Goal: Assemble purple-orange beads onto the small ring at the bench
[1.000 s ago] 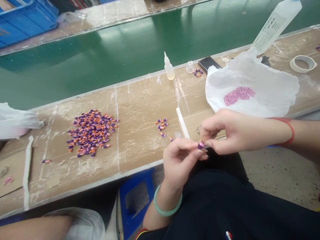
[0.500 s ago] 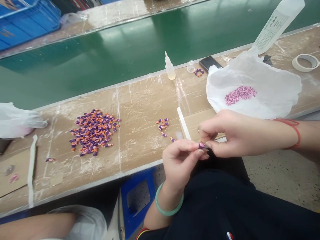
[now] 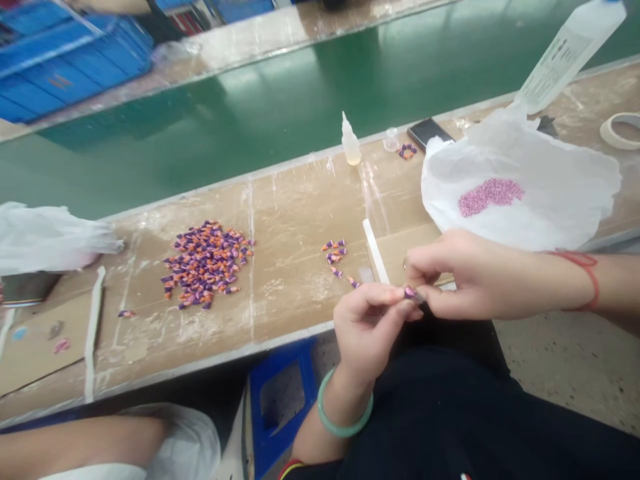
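Head view: left hand (image 3: pixel 367 327) and right hand (image 3: pixel 465 277) meet just off the near edge of the bench (image 3: pixel 290 220), above the lap. Both pinch one small purple piece (image 3: pixel 410 292) between thumb and fingertips, each grip closed on it.

On the bench:
- big pile of purple-orange pieces (image 3: pixel 207 263), left
- small cluster (image 3: pixel 337 257), near the hands
- white strip (image 3: pixel 375 250), beside the cluster
- pink beads (image 3: pixel 490 193) on a white sheet (image 3: pixel 550 200), right
- glue bottle (image 3: pixel 351 141), upright at the far edge
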{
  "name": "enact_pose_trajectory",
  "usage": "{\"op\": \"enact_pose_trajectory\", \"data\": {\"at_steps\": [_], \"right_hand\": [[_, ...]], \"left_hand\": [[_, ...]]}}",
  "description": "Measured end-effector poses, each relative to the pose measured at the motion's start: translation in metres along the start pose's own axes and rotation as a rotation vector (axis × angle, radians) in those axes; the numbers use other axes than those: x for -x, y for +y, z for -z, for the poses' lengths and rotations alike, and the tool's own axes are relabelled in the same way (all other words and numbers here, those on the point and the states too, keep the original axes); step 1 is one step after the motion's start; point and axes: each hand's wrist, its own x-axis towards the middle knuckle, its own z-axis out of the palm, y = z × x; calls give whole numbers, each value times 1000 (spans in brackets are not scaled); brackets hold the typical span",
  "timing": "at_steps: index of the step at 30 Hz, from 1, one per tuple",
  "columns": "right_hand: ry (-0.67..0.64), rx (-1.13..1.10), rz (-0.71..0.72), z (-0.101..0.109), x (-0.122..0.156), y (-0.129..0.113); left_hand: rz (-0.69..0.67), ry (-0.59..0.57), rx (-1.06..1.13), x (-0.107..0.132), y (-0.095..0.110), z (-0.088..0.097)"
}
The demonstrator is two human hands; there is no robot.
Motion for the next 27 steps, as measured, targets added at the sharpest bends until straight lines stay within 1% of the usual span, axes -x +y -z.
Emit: {"op": "enact_pose_trajectory", "data": {"at_steps": [3,6,8,10,12,14,17,18,19,21,22,24,27], "right_hand": [[-17,-44,-35,-2,0,2],[-24,-59,-38,-3,-1,3],[-29,-38,-30,-5,-2,4],[-52,11,-35,-6,-2,7],[-72,78,-49,-6,2,12],[-48,114,-63,-3,9,21],[50,93,-115,7,28,40],[103,84,-132,11,35,46],[139,88,-193,15,43,51],[230,78,-276,21,55,57],[263,76,-310,23,60,58],[304,73,-325,24,68,61],[343,114,-296,24,75,73]], "left_hand": [[39,8,-35,-1,-1,2],[45,-7,-53,-2,-4,4],[63,-13,-61,-3,-7,4],[116,-26,-74,-3,-9,5],[181,-59,-118,-3,-10,12],[228,-63,-207,-2,-9,28],[226,32,-468,-2,-3,70],[198,67,-597,-2,-1,85],[159,90,-739,-3,1,100],[94,73,-989,-7,3,123],[74,51,-1071,-11,4,131],[56,8,-1140,-20,3,138],[32,-8,-1135,-38,1,137]]}}
